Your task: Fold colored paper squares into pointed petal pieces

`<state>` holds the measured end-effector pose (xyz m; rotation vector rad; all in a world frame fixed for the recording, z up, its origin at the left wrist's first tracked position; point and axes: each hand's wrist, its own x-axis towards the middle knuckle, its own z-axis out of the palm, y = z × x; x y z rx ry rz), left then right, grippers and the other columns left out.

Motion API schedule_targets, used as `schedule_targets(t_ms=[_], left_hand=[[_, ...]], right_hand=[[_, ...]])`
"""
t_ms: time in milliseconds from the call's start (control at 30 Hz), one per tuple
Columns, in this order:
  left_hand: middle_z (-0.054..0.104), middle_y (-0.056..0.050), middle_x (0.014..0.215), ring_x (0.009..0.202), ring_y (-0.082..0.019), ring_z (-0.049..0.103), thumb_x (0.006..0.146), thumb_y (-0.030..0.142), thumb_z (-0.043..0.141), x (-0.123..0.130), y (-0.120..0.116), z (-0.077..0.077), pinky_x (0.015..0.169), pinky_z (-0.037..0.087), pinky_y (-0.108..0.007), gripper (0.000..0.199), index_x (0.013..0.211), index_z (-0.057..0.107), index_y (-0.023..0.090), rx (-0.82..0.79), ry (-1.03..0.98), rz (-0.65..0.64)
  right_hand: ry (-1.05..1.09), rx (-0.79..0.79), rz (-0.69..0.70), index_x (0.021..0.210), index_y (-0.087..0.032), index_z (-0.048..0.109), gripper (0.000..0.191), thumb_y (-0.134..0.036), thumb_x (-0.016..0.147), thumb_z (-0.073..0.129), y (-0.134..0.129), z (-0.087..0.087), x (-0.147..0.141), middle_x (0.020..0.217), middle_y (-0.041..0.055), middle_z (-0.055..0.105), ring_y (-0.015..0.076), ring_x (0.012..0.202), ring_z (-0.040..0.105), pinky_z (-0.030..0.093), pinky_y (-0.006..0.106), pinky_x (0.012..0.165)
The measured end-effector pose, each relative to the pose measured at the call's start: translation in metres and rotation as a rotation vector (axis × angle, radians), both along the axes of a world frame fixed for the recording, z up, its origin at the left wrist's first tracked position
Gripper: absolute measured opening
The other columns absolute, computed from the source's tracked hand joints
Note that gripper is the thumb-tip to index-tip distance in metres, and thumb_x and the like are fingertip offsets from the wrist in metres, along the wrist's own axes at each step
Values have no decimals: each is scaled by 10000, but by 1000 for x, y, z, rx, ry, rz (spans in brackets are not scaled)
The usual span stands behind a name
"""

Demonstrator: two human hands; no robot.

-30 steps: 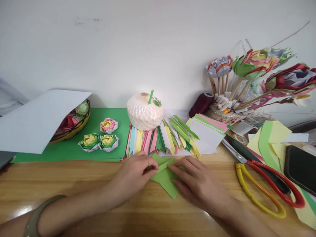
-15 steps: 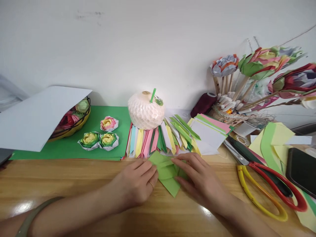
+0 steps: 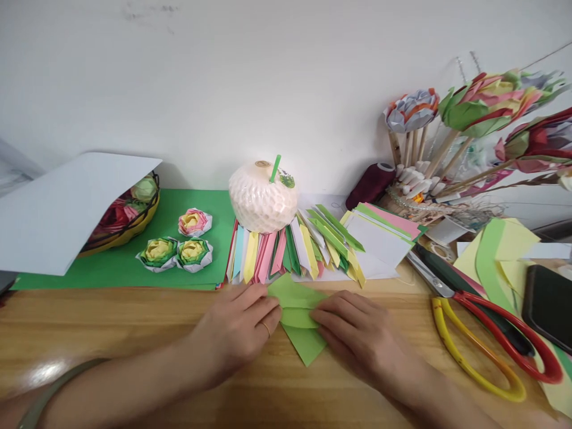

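A light green sheet of origami paper (image 3: 298, 318) lies on the wooden table between my hands, with folded layers running across its middle and one corner pointing toward me. My left hand (image 3: 243, 325), a ring on one finger, grips the paper's left edge with its fingers closed together. On the opposite side my right hand (image 3: 357, 330) pinches the right edge of the fold. Both thumbs are mostly hidden. Just beyond the paper lies a row of folded paper strips (image 3: 268, 256) in several colours.
Large scissors (image 3: 487, 345) with red and yellow handles lie at the right, beside a black phone (image 3: 549, 304). A white textured pot (image 3: 263, 199) stands against the wall. Small paper flowers (image 3: 195, 254) rest on green paper (image 3: 192, 199) at the left, near a basket (image 3: 120, 238).
The raised fold on the green paper now lies flatter, and my right hand has moved to its right end. The whole view has shifted slightly.
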<state>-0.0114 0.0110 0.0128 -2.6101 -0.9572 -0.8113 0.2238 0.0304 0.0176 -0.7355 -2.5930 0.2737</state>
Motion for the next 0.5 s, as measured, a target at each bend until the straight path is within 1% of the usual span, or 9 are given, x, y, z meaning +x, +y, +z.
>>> schedule_targets(t_ms=[67,133,233,300,400,500], left_hand=[[681,-31,774,799,-199,584,916,134,509,1,-2,-1,676,521,-331,151,856,648,137,-39,-21,18],[690,-24,812,813,-204,582,907,159,538,1,-4,-2,678,521,-335,122,849,645,151,-73,-44,34],[696,-14,884,822,-204,570,918,170,515,0,-5,-5,670,513,-330,162,818,642,175,-96,-62,55],[689,-3,858,805,-191,565,928,176,498,0,-5,-5,674,500,-318,192,796,637,185,-103,-55,66],[664,6,762,765,-171,552,928,160,498,1,-3,-4,681,479,-296,193,794,637,177,-120,-69,36],[647,-8,736,759,-176,527,928,184,501,1,-1,-2,690,466,-303,188,815,651,174,-259,-141,16]], right_hand=[[38,-46,-32,928,-148,576,101,-132,915,477,-1,0,0,804,60,625,181,767,575,492,309,658],[64,-100,-65,900,-154,559,88,-134,916,474,-1,-1,1,803,61,615,179,763,569,488,303,642],[72,-148,-68,884,-169,557,90,-142,920,479,0,-2,1,839,62,613,177,771,562,482,301,643],[77,-159,-59,879,-172,563,97,-147,923,480,0,-2,2,850,62,614,177,770,559,480,300,643],[84,-179,-66,876,-172,570,107,-151,925,477,1,-1,1,837,61,611,176,762,558,480,301,640],[100,-220,-82,875,-181,582,112,-156,920,482,0,0,1,834,58,611,175,766,564,484,300,648]])
